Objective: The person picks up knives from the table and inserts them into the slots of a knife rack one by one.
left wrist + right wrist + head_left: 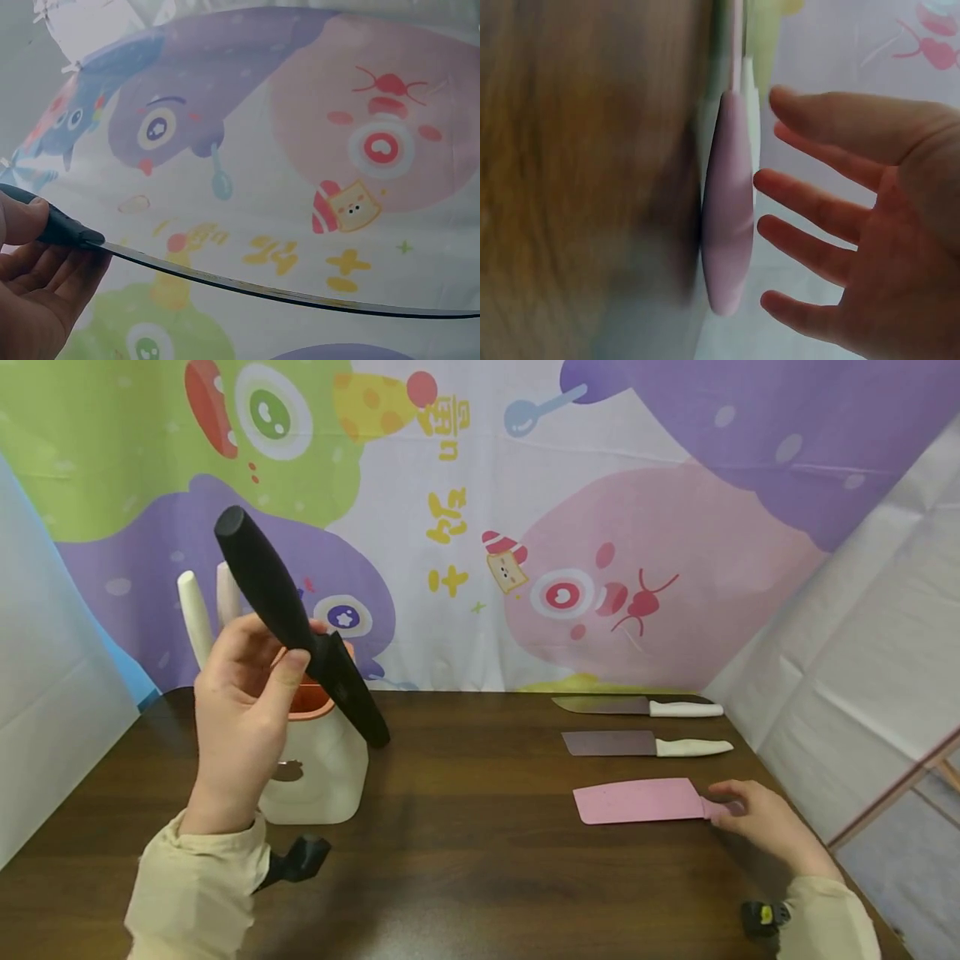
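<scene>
My left hand pinches a black knife where its handle meets the blade, thumb on the near side. The handle points up and left, and the dark blade slants down past the right side of a cream knife block. In the left wrist view the blade stretches to the right, edge-on. A pink cleaver lies flat on the table, handle to the right. Over that handle is my right hand, fingers extended and spread beside it, not wrapped round it.
Behind the pink cleaver lie a white-handled cleaver and a white-handled pointed knife, handles to the right. A white handle and a pale pink handle rise from the orange-rimmed block. A cartoon-print cloth hangs behind the table.
</scene>
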`<state>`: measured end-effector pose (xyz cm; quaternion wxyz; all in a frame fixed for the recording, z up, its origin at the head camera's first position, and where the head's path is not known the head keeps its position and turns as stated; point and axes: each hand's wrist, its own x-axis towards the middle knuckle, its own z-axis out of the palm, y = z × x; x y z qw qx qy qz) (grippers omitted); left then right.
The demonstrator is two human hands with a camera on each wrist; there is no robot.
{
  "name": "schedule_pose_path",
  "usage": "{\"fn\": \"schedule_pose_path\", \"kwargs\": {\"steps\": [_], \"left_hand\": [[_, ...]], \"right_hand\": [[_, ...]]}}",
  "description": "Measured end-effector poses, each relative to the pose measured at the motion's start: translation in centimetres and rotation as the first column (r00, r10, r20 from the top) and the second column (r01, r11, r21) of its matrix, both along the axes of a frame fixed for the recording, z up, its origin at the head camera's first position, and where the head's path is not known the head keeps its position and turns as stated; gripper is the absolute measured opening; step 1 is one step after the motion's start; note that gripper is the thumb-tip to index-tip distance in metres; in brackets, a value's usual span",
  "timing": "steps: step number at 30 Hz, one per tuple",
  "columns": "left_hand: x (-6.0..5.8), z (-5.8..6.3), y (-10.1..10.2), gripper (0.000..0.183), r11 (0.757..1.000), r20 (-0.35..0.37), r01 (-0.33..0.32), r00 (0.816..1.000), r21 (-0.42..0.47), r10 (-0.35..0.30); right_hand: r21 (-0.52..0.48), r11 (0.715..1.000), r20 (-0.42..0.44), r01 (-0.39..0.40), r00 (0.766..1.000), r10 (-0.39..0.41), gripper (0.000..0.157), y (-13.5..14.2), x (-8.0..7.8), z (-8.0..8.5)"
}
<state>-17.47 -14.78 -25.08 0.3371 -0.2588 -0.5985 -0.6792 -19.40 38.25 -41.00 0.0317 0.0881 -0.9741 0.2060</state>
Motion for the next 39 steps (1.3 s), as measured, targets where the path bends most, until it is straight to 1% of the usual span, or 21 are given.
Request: {"fn": "schedule_pose_path", "kwargs": {"steps": [3, 5, 9, 13, 17, 21, 24, 28, 30, 34, 35, 39], "left_hand": [[-0.1, 0.2, -0.1, 0.025, 1.000, -0.010, 0.006, 1.000, 0.022, -0.006], [-0.1, 0.2, -0.1, 0.025, 0.999, -0.020, 0.015, 1.000, 0.036, -0.014], [-0.3, 0.4, -0.3, 0.025, 0.999, -0.041, 0.012, 0.999, 0.044, -0.010], [-0.3, 0.5, -0.4, 0.025, 0.998, -0.064, 0.024, 0.998, 0.064, -0.020], [-0.3, 0.7, -0.4, 0.025, 0.996, -0.100, 0.025, 0.995, 0.090, -0.016], [-0.3, 0.9, -0.4, 0.024, 0.993, -0.139, 0.024, 0.990, 0.120, -0.007], [-0.3, 1.1, -0.2, 0.023, 0.989, -0.165, 0.028, 0.986, 0.144, -0.004], [-0.2, 1.4, -0.2, 0.025, 0.984, -0.193, 0.041, 0.981, 0.174, -0.006], [-0.2, 1.5, -0.3, 0.025, 0.982, -0.199, 0.037, 0.980, 0.183, 0.000], [-0.1, 1.9, -0.5, 0.026, 0.979, -0.201, 0.011, 0.979, 0.202, 0.031], [0.0, 2.0, -0.5, 0.026, 0.977, -0.202, 0.004, 0.979, 0.211, 0.039], [0.2, 2.4, -0.5, 0.032, 0.963, -0.231, 0.019, 0.972, 0.267, 0.045]], "right_hand": [[0.044, 0.999, -0.012, -0.016, 1.000, 0.017, 0.040, 0.7, 0.0, -0.4], [0.059, 0.998, -0.015, -0.006, 1.000, 0.007, 0.041, 1.1, 0.1, -0.6], [0.068, 0.998, -0.010, 0.012, 1.000, -0.011, 0.041, 1.6, 0.1, -0.9], [0.062, 0.998, -0.016, 0.018, 1.000, -0.017, 0.039, 2.0, 0.0, -1.1], [0.074, 0.997, -0.033, 0.038, 0.999, -0.035, 0.038, 2.3, -0.1, -1.3], [0.100, 0.991, -0.023, 0.088, 0.996, -0.086, 0.044, 2.7, -0.1, -1.6], [0.095, 0.989, 0.000, 0.115, 0.993, -0.116, 0.048, 3.0, 0.0, -1.7], [0.063, 0.992, -0.007, 0.113, 0.994, -0.113, 0.048, 3.2, 0.0, -1.8], [0.048, 0.993, -0.012, 0.111, 0.994, -0.111, 0.048, 3.4, 0.0, -1.9], [0.031, 0.994, -0.014, 0.106, 0.994, -0.106, 0.047, 3.6, 0.0, -2.0], [0.032, 0.994, -0.015, 0.107, 0.994, -0.106, 0.047, 3.6, 0.0, -2.0], [0.055, 0.992, -0.019, 0.111, 0.994, -0.110, 0.046, 3.8, -0.1, -2.0]]}}
